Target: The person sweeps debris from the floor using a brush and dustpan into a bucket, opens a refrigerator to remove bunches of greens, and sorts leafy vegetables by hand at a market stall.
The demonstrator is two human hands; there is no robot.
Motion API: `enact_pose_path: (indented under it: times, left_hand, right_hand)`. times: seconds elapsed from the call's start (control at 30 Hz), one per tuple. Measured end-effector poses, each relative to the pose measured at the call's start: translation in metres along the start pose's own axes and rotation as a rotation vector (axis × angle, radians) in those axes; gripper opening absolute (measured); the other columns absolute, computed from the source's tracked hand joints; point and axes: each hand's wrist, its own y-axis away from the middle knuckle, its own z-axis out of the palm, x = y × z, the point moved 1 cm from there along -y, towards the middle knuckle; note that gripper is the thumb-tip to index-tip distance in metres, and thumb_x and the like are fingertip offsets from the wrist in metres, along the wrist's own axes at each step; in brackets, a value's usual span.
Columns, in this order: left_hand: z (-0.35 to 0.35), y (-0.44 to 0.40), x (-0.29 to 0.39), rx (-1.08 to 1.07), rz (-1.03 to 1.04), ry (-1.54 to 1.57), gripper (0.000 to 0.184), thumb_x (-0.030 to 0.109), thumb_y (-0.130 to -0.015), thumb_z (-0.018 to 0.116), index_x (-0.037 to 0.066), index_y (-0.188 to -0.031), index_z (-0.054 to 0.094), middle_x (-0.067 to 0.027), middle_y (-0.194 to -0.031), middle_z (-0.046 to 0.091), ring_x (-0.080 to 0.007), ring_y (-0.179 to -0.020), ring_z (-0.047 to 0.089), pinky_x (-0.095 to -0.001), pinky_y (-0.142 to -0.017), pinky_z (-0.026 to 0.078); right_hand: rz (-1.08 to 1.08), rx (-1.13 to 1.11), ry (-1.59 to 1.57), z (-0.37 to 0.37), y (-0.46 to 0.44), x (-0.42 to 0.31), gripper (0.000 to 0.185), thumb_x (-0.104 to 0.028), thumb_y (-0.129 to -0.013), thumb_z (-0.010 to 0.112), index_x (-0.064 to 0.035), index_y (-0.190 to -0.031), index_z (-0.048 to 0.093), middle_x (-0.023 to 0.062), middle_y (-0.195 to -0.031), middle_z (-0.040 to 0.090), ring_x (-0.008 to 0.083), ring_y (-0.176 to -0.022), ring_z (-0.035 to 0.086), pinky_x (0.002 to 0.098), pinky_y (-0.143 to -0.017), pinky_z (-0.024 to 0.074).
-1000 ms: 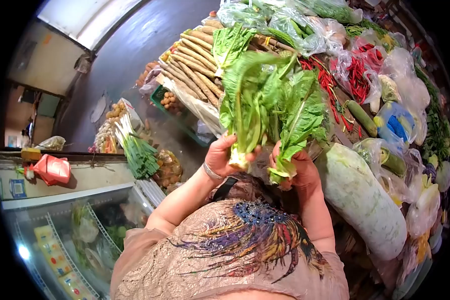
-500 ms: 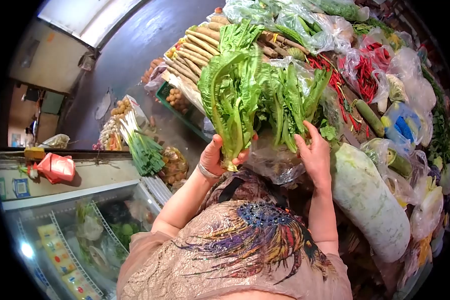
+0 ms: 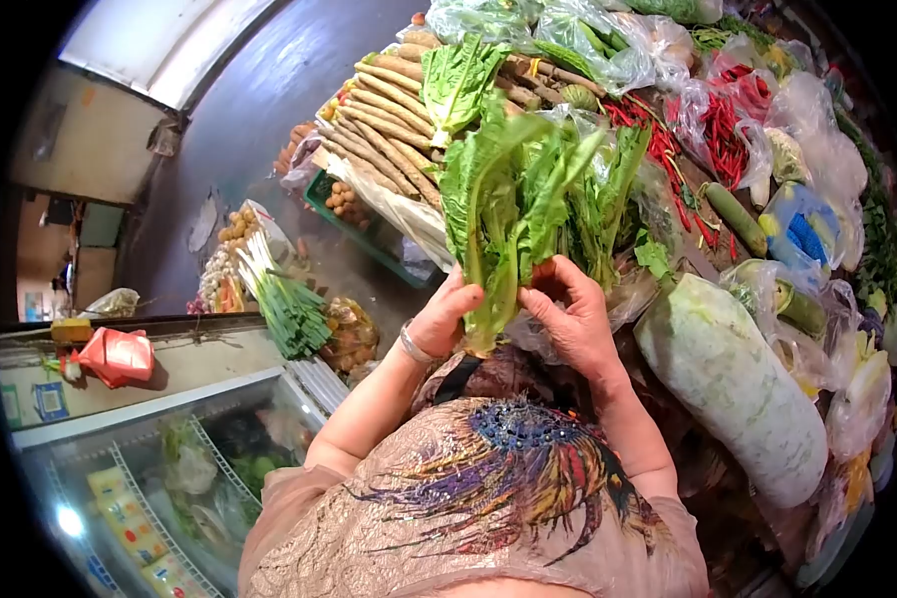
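Observation:
A leafy green lettuce [image 3: 488,229] stands upright in front of my chest, its pale stem end pointing down toward me. My left hand [image 3: 442,317] is closed around the lower stalk from the left; part of its fingers is hidden behind the leaves. On the right side of the same plant, my right hand [image 3: 573,307] pinches a leaf near its base between thumb and fingers. More loose lettuce [image 3: 608,204] lies just behind, on clear plastic. Another lettuce head [image 3: 458,85] rests farther back on the long brown roots [image 3: 389,100].
A large pale winter melon [image 3: 738,389] lies at my right. Red chillies [image 3: 723,140] and bagged vegetables spread beyond it. On the left are a bundle of green onions [image 3: 284,304], a green crate [image 3: 344,234] and a glass-topped fridge [image 3: 179,468].
My right hand has moved left from the loose lettuce to the held one and closed on its leaf. The held lettuce has shifted slightly right and lower.

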Motion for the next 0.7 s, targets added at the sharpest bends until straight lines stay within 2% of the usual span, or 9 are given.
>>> enact_pose_path:
  times: [0.1, 0.17, 0.23, 0.3, 0.33, 0.43, 0.47, 0.6, 0.7]
  left_hand:
    - [-0.011, -0.005, -0.003, 0.044, 0.073, -0.160, 0.070, 0.028, -0.082, 0.070, 0.005, -0.137, 0.033, -0.0067, -0.129, 0.048, -0.0178, -0.117, 0.046, -0.0320, -0.100, 0.037]
    - [-0.011, -0.006, -0.002, 0.076, 0.121, -0.173, 0.069, 0.034, -0.080, 0.071, 0.005, -0.133, 0.039, -0.0047, -0.124, 0.053, -0.0169, -0.112, 0.052, -0.0334, -0.096, 0.041]
    - [-0.013, -0.005, -0.004, 0.065, 0.057, 0.035, 0.074, 0.034, -0.080, 0.072, 0.006, -0.137, 0.034, -0.0052, -0.130, 0.048, -0.0160, -0.117, 0.046, -0.0312, -0.099, 0.038]
    - [-0.012, -0.005, -0.009, -0.019, 0.061, 0.097, 0.072, 0.035, -0.081, 0.071, 0.005, -0.136, 0.034, -0.0051, -0.129, 0.048, -0.0157, -0.117, 0.047, -0.0308, -0.098, 0.038]
    - [-0.010, -0.003, -0.011, -0.003, 0.042, 0.114, 0.065, 0.033, -0.082, 0.070, 0.005, -0.132, 0.040, -0.0038, -0.124, 0.052, -0.0155, -0.113, 0.050, -0.0308, -0.095, 0.041]
    - [-0.008, -0.005, -0.011, 0.073, 0.007, 0.159, 0.054, 0.029, -0.082, 0.069, 0.005, -0.126, 0.048, -0.0027, -0.114, 0.059, -0.0156, -0.105, 0.056, -0.0314, -0.091, 0.044]
    - [-0.008, -0.006, -0.011, 0.123, -0.018, 0.188, 0.050, 0.026, -0.082, 0.069, 0.005, -0.123, 0.050, -0.0028, -0.110, 0.061, -0.0160, -0.102, 0.058, -0.0320, -0.089, 0.046]
    - [-0.008, -0.010, -0.016, 0.110, -0.040, 0.378, 0.047, 0.023, -0.083, 0.066, 0.004, -0.123, 0.050, -0.0059, -0.110, 0.062, -0.0187, -0.099, 0.060, -0.0352, -0.089, 0.047]
    - [-0.002, -0.010, -0.012, 0.044, -0.058, 0.399, 0.055, 0.034, -0.082, 0.066, 0.005, -0.126, 0.048, -0.0082, -0.118, 0.059, -0.0223, -0.107, 0.058, -0.0383, -0.093, 0.045]
  right_hand:
    - [0.008, 0.044, -0.025, 0.001, -0.003, -0.005, 0.022, -0.009, -0.081, 0.067, 0.0015, -0.098, 0.057, 0.0103, -0.089, 0.061, 0.0184, -0.081, 0.058, 0.0280, -0.072, 0.0455]
    - [-0.108, 0.091, 0.209, 0.002, -0.004, -0.011, 0.015, -0.006, -0.083, 0.065, 0.0009, -0.092, 0.056, 0.0039, -0.082, 0.056, 0.0112, -0.074, 0.054, 0.0239, -0.068, 0.0432]
    - [-0.132, 0.103, 0.248, 0.007, -0.006, -0.017, 0.016, -0.006, -0.081, 0.066, 0.0007, -0.093, 0.057, 0.0080, -0.082, 0.056, 0.0173, -0.074, 0.056, 0.0270, -0.067, 0.0443]
    - [-0.379, 0.099, 0.482, 0.013, -0.009, -0.016, 0.019, -0.008, -0.080, 0.067, 0.0007, -0.095, 0.058, 0.0117, -0.084, 0.056, 0.0248, -0.076, 0.057, 0.0305, -0.068, 0.0456]
    - [-0.338, 0.088, 0.436, 0.020, -0.007, -0.015, 0.022, -0.008, -0.079, 0.067, 0.0005, -0.097, 0.058, 0.0143, -0.087, 0.056, 0.0298, -0.077, 0.056, 0.0329, -0.069, 0.0464]
    - [-0.360, 0.050, 0.391, 0.020, -0.009, -0.009, 0.020, -0.006, -0.082, 0.062, -0.0035, -0.101, 0.057, 0.0147, -0.089, 0.055, 0.0323, -0.078, 0.057, 0.0377, -0.068, 0.0460]
    - [-0.271, 0.069, 0.375, 0.019, -0.008, -0.007, 0.021, -0.006, -0.082, 0.064, 0.0002, -0.101, 0.058, 0.0128, -0.089, 0.057, 0.0257, -0.078, 0.058, 0.0316, -0.070, 0.0473]
    - [-0.193, 0.128, 0.378, 0.013, -0.009, 0.000, 0.020, -0.008, -0.085, 0.063, -0.0003, -0.102, 0.058, 0.0122, -0.092, 0.058, 0.0223, -0.081, 0.059, 0.0285, -0.070, 0.0482]
    - [-0.006, 0.147, 0.172, 0.008, -0.011, 0.005, 0.023, -0.012, -0.086, 0.060, -0.0009, -0.106, 0.057, 0.0158, -0.101, 0.060, 0.0261, -0.087, 0.061, 0.0338, -0.076, 0.0481]
